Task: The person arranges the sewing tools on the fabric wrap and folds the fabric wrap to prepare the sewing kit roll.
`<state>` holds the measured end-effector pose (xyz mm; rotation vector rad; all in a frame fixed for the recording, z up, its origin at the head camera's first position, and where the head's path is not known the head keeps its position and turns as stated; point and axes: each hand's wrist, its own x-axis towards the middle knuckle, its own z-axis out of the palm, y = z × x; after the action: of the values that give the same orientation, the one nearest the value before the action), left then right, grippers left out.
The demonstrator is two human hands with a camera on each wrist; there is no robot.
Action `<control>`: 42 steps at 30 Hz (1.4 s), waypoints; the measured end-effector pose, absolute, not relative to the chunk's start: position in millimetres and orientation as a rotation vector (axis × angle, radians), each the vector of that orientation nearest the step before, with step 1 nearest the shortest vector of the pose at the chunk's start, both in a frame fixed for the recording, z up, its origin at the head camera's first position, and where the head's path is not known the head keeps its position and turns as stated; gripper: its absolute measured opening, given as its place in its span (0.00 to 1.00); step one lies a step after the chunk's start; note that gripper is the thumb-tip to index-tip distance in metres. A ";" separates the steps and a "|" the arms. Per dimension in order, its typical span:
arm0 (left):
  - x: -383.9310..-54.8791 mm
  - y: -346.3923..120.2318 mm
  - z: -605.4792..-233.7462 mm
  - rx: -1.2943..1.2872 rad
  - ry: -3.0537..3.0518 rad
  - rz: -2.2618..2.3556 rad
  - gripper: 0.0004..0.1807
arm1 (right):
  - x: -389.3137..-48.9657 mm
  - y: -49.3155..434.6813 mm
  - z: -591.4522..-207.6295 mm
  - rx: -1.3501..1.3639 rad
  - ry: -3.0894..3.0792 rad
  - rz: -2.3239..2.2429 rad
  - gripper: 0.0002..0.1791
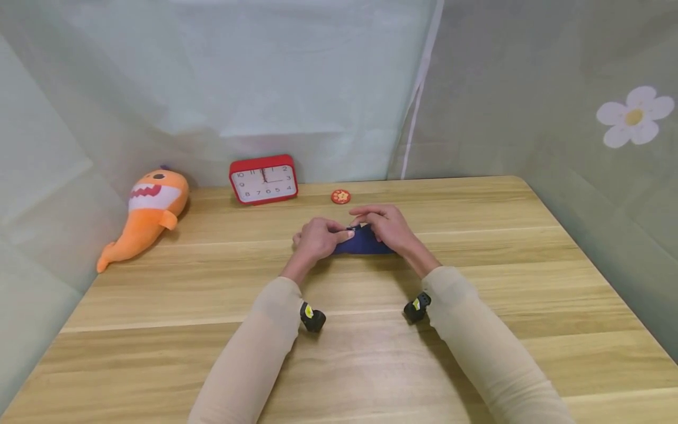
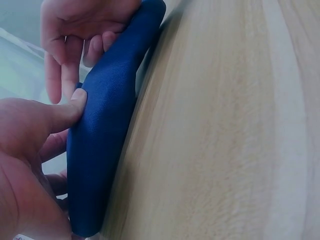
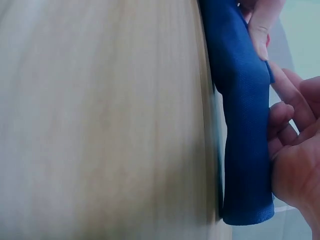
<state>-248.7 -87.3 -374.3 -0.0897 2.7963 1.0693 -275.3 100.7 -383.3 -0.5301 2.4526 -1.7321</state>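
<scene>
A dark blue fabric pouch (image 1: 364, 241), long and soft like a pencil case, lies on its side across the table between both hands. My left hand (image 1: 319, 238) grips its left part, the thumb pressed on the near face and the fingers behind. In the left wrist view that thumb (image 2: 77, 100) sits near the pouch's upper edge. My right hand (image 1: 389, 227) holds the right part from above, curled fingers (image 3: 282, 112) against its far side. The right index finger reaches left to a small dark strip with a shiny bit at the top edge, partly hidden by the fingers.
A red-framed clock (image 1: 265, 180) stands at the table's back, left of a small round red badge (image 1: 341, 196). An orange shark plush (image 1: 153, 212) leans at the back left corner. Pale curtains (image 1: 265, 76) close off the back and sides of the wooden table (image 1: 360, 365).
</scene>
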 end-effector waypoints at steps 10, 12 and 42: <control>-248.4 -87.4 -377.3 -0.114 2.786 1.089 0.19 | -275.3 103.3 -384.5 -0.597 2.544 -1.568 0.18; -248.1 -87.1 -378.3 -0.123 2.784 1.098 0.19 | -276.1 103.5 -384.2 -0.605 2.534 -1.534 0.19; -249.4 -85.6 -375.7 -0.144 2.788 1.101 0.18 | -278.9 99.1 -373.7 -0.495 2.620 -1.294 0.14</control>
<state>-249.4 -85.6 -375.7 -0.1438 2.7883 1.1007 -278.9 99.1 -373.7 -0.4948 2.6205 -1.2941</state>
